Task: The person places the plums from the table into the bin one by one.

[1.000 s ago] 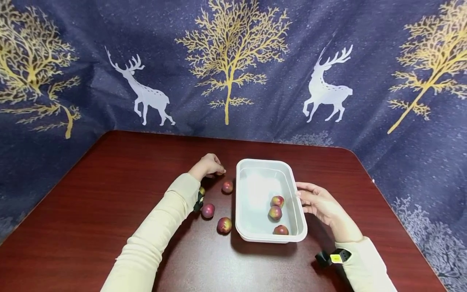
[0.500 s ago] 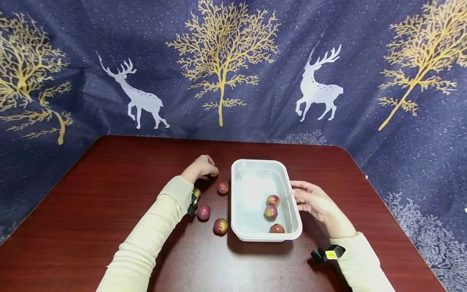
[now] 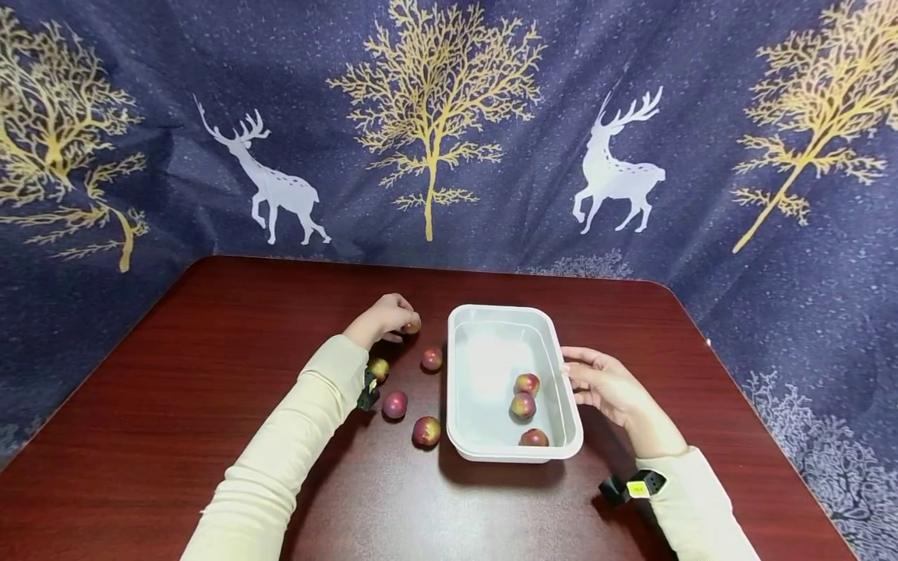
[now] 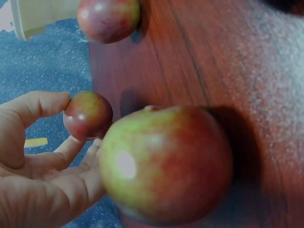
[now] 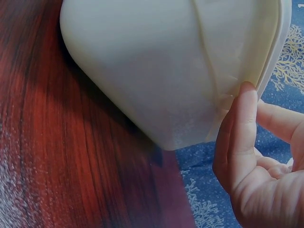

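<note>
In the head view my left hand [image 3: 390, 316] is beyond the loose fruit, pinching a small red and yellow-green plum [image 3: 411, 323] between thumb and fingers. The left wrist view shows this held plum [image 4: 88, 115] at the fingertips, behind a much nearer plum [image 4: 166, 164]. My right hand [image 3: 612, 393] holds the right rim of a white plastic container [image 3: 484, 453], thumb at the edge and a finger [image 5: 243, 118] against the outer wall below it. Inside the container, several plums [image 3: 523, 405] sit toward its near right part.
Left of the container on the dark red wooden table [image 3: 175, 405] lie a red plum [image 3: 432, 358], a yellow-green plum [image 3: 379, 369] by the left wrist, a purple-red plum [image 3: 395, 404] and a mottled plum [image 3: 426, 431]. A blue cloth [image 3: 519, 171] with deer and trees hangs behind.
The plum in my left fingers shows more plainly now, with the hand drawn slightly left. The whole head view has shifted a little. My right hand stays at the container's rim.
</note>
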Demonstrator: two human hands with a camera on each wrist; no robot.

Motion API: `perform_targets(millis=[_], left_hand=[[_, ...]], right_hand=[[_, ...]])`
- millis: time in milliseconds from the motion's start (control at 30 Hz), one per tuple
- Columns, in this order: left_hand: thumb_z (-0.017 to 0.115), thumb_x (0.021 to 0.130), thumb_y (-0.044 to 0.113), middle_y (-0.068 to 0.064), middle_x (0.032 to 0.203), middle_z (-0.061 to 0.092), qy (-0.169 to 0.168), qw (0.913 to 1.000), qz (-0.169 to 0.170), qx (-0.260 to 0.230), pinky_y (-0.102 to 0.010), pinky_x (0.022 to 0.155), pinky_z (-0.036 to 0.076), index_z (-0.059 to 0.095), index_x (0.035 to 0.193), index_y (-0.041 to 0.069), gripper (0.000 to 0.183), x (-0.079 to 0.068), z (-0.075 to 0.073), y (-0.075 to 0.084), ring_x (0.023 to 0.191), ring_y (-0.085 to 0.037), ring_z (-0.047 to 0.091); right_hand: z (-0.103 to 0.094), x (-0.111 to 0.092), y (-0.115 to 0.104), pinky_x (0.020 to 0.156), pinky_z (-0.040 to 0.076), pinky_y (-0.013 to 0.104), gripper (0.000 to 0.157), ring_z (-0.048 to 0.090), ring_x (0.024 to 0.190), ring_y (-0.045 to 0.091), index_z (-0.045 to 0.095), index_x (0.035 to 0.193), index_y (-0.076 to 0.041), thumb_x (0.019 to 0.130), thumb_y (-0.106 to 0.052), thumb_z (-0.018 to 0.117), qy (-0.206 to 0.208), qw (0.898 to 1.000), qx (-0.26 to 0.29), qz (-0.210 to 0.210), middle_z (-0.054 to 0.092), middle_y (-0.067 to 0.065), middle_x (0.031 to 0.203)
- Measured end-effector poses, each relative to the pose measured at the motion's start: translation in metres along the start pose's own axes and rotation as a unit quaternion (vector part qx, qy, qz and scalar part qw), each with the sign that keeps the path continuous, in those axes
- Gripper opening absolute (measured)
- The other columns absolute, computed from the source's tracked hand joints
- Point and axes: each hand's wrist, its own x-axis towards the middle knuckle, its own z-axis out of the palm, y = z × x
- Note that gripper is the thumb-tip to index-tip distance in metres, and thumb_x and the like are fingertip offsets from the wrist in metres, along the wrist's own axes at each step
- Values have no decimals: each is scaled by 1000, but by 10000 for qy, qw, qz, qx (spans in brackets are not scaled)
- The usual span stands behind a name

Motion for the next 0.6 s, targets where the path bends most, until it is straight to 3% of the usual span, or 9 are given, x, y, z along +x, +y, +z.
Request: perform_targets(millis=[267,600], left_hand=[[51,89,10,-5,87,51,-225,9979,-73,-600,-34,74,57,45,116,0,29,1,-5,1,84,-23,57],[44,90,6,-5,92,51,-468,9927,73,-1114,-39,80,57,42,126,-4,37,-6,-4,6,87,-23,57]], right_hand=[[-1,1,0,68,58,27,39,65,75,8,38,132,10,97,-3,48,28,10000,-13,35,69,-3,92],[-1,1,1,68,58,27,29,65,76,8,48,126,-2,97,-3,48,-45,9999,96,-8,69,-3,92]])
